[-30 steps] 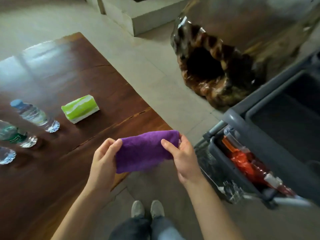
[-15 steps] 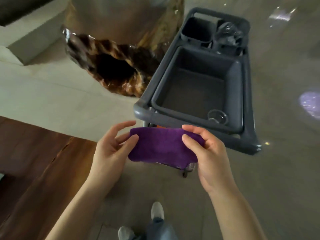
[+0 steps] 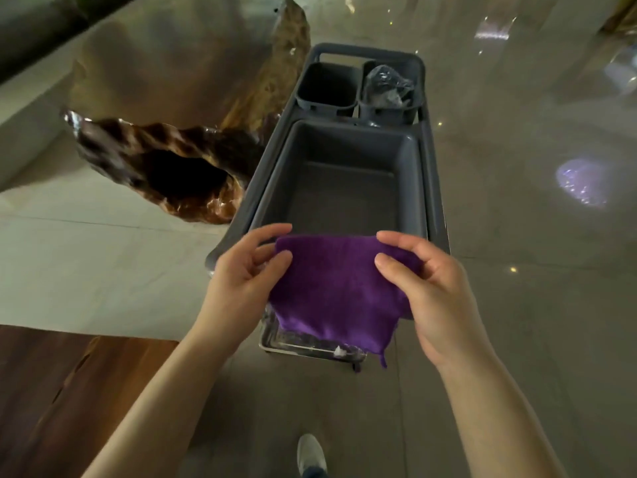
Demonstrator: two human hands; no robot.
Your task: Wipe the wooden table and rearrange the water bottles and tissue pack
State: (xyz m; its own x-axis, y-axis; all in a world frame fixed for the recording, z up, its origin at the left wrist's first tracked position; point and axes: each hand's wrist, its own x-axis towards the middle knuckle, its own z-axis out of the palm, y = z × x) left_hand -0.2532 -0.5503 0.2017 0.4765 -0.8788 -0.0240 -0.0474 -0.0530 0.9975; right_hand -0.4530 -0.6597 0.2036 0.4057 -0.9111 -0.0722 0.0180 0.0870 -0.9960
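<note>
A purple cloth hangs spread between both hands, over the near end of a grey cart. My left hand pinches its upper left corner and my right hand pinches its upper right corner. Only a corner of the dark wooden table shows at the lower left. The water bottles and the tissue pack are out of view.
The grey cart holds a deep empty tub and two small bins at its far end, one with crumpled plastic. A glossy carved wooden stump stands left of the cart. My shoe is on the tiled floor.
My view has swung right from the table to the cart. The cloth, folded small before, now hangs unfolded between my hands, closer over the cart's tub.
</note>
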